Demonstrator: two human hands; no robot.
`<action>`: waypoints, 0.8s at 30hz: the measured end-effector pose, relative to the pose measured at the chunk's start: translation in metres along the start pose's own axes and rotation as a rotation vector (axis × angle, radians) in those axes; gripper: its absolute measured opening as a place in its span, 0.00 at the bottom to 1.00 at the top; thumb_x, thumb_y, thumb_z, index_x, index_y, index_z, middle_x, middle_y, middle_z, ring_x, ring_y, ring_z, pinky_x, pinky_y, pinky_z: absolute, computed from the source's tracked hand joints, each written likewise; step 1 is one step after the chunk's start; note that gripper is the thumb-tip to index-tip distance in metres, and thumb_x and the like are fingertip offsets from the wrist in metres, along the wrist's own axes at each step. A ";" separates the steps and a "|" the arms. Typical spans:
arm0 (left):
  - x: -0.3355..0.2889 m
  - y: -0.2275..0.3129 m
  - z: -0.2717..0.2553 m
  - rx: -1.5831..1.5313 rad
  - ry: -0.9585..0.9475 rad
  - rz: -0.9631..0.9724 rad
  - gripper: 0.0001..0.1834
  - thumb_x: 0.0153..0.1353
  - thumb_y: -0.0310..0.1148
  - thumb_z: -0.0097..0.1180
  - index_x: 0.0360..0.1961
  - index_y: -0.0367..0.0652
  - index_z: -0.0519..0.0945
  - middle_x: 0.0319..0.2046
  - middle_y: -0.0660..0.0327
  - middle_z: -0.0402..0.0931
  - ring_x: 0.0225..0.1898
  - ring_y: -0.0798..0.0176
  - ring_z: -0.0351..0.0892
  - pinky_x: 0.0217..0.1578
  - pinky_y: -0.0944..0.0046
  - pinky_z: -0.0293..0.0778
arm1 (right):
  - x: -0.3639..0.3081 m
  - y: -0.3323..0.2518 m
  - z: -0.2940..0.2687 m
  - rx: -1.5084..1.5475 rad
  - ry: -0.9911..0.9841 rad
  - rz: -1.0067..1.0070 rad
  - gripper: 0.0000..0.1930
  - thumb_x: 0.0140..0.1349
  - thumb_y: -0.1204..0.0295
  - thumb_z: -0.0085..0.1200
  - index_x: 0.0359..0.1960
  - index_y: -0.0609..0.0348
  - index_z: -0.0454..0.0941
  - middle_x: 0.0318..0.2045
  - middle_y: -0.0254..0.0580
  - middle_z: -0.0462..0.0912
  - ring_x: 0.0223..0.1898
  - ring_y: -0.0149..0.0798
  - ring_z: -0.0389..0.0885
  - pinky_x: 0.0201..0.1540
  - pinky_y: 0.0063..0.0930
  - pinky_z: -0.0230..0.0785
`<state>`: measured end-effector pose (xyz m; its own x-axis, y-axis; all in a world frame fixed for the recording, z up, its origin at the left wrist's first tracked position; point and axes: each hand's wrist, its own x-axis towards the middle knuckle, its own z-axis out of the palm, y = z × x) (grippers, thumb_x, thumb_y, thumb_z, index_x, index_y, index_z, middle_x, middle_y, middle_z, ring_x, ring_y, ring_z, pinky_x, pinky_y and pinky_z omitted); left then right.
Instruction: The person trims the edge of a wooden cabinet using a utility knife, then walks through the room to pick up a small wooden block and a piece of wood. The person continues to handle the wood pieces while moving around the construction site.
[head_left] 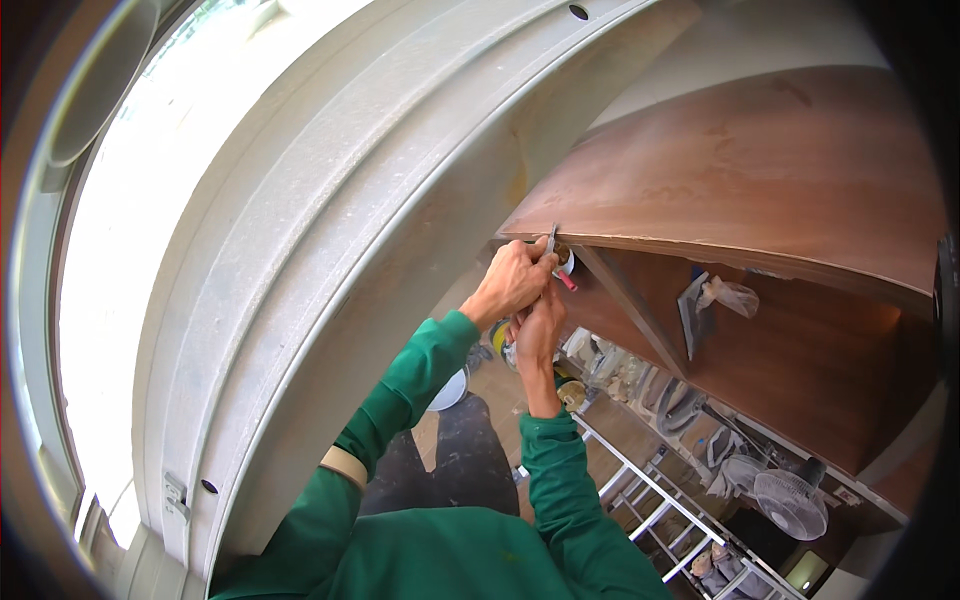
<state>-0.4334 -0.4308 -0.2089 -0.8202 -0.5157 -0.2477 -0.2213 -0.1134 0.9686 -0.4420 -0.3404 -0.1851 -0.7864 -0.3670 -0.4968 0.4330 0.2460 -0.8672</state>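
Note:
My two hands meet at the left front corner of a brown wooden cabinet [740, 170]. My left hand [512, 278] is closed in a pinch on a thin grey metal strip [552, 238], its tip at the cabinet's edge. Just below and touching it, my right hand [541, 322] is closed, its fingers partly hidden. Beside the fingertips show a small round container with brown inside [564, 259] and a short red piece [567, 281]; I cannot tell which hand holds them. A yellow-banded roll or can [499, 338] appears behind my wrists.
A large pale window frame [330, 190] curves along my left. Inside the cabinet lies a grey flat plate [693, 315] with a clear plastic bag [735, 297]. Below are a metal ladder [650, 500], a fan [790, 503], a white bucket [450, 390] and piled items [675, 400].

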 end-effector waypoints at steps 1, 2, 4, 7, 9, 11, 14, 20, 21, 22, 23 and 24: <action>-0.003 0.001 0.001 -0.003 0.005 0.019 0.14 0.62 0.35 0.50 0.39 0.34 0.79 0.21 0.35 0.70 0.27 0.34 0.73 0.29 0.49 0.70 | -0.004 -0.003 0.000 -0.005 0.000 -0.015 0.23 0.73 0.54 0.38 0.58 0.58 0.70 0.20 0.27 0.68 0.13 0.18 0.60 0.12 0.16 0.49; -0.005 0.002 0.002 -0.015 0.011 0.003 0.14 0.62 0.35 0.50 0.39 0.35 0.79 0.21 0.35 0.70 0.27 0.34 0.73 0.29 0.49 0.70 | -0.008 -0.005 0.000 -0.010 0.000 -0.031 0.24 0.73 0.53 0.38 0.59 0.58 0.70 0.20 0.27 0.68 0.13 0.18 0.60 0.11 0.16 0.48; -0.010 0.002 0.003 -0.030 0.013 -0.032 0.14 0.62 0.36 0.51 0.39 0.36 0.80 0.21 0.35 0.69 0.27 0.34 0.72 0.29 0.49 0.70 | -0.011 0.000 0.001 0.001 0.012 -0.029 0.22 0.74 0.55 0.37 0.58 0.57 0.70 0.18 0.26 0.66 0.12 0.18 0.59 0.11 0.17 0.48; -0.009 0.005 -0.003 0.017 -0.085 -0.178 0.24 0.61 0.37 0.52 0.55 0.32 0.75 0.30 0.30 0.74 0.36 0.59 0.82 0.42 0.56 0.74 | -0.008 0.010 -0.001 0.014 0.030 -0.008 0.20 0.74 0.58 0.36 0.58 0.55 0.70 0.15 0.25 0.63 0.10 0.19 0.56 0.10 0.18 0.47; -0.009 0.010 -0.005 0.030 -0.108 -0.197 0.24 0.61 0.37 0.52 0.55 0.31 0.75 0.31 0.29 0.74 0.36 0.58 0.82 0.42 0.57 0.74 | -0.008 0.011 -0.001 -0.002 0.034 -0.026 0.20 0.74 0.58 0.35 0.58 0.56 0.70 0.15 0.25 0.63 0.10 0.19 0.56 0.10 0.18 0.47; -0.010 0.009 -0.005 0.037 -0.108 -0.188 0.25 0.61 0.37 0.52 0.54 0.31 0.75 0.31 0.29 0.75 0.35 0.56 0.82 0.42 0.57 0.74 | -0.003 0.025 -0.006 0.029 0.020 -0.041 0.20 0.74 0.57 0.35 0.56 0.56 0.71 0.15 0.24 0.63 0.10 0.19 0.56 0.10 0.18 0.47; -0.007 -0.001 -0.003 0.048 -0.079 -0.153 0.25 0.61 0.37 0.52 0.54 0.29 0.74 0.31 0.29 0.75 0.35 0.54 0.83 0.41 0.56 0.74 | -0.002 0.023 -0.003 0.042 0.003 -0.054 0.22 0.73 0.55 0.37 0.58 0.56 0.70 0.17 0.25 0.66 0.11 0.17 0.58 0.10 0.17 0.48; 0.008 -0.010 -0.005 0.047 -0.060 -0.079 0.25 0.61 0.37 0.52 0.54 0.28 0.74 0.30 0.30 0.74 0.34 0.53 0.82 0.41 0.56 0.74 | 0.013 0.019 -0.002 0.044 -0.034 0.049 0.24 0.73 0.54 0.38 0.61 0.57 0.69 0.21 0.28 0.71 0.12 0.18 0.59 0.11 0.18 0.48; 0.008 -0.009 -0.004 0.042 -0.061 -0.079 0.25 0.61 0.37 0.52 0.54 0.28 0.74 0.29 0.31 0.73 0.34 0.54 0.82 0.41 0.56 0.74 | 0.013 0.018 -0.002 0.032 -0.033 0.045 0.25 0.73 0.54 0.38 0.61 0.58 0.69 0.21 0.28 0.71 0.12 0.18 0.59 0.11 0.18 0.48; 0.007 -0.007 -0.004 0.036 -0.062 -0.078 0.25 0.61 0.37 0.52 0.54 0.28 0.74 0.28 0.31 0.72 0.33 0.56 0.81 0.40 0.56 0.74 | 0.012 0.020 -0.004 0.045 -0.026 0.012 0.25 0.73 0.54 0.38 0.62 0.58 0.68 0.21 0.28 0.70 0.12 0.18 0.59 0.11 0.18 0.48; 0.004 -0.006 -0.003 0.022 -0.080 -0.113 0.25 0.62 0.37 0.52 0.54 0.29 0.74 0.26 0.33 0.72 0.32 0.58 0.79 0.40 0.57 0.74 | 0.010 0.023 -0.007 0.058 -0.018 -0.022 0.25 0.73 0.54 0.38 0.62 0.59 0.68 0.21 0.28 0.70 0.12 0.18 0.59 0.11 0.18 0.48; -0.004 0.003 -0.005 0.009 -0.100 -0.153 0.25 0.62 0.37 0.51 0.54 0.29 0.74 0.25 0.36 0.71 0.32 0.61 0.78 0.40 0.57 0.73 | 0.007 0.023 -0.006 0.050 -0.008 -0.033 0.25 0.73 0.54 0.38 0.61 0.58 0.68 0.19 0.28 0.69 0.12 0.18 0.58 0.11 0.18 0.48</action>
<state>-0.4283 -0.4331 -0.2046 -0.8249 -0.4059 -0.3933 -0.3517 -0.1761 0.9194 -0.4400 -0.3314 -0.2080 -0.7971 -0.3810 -0.4684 0.4289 0.1886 -0.8834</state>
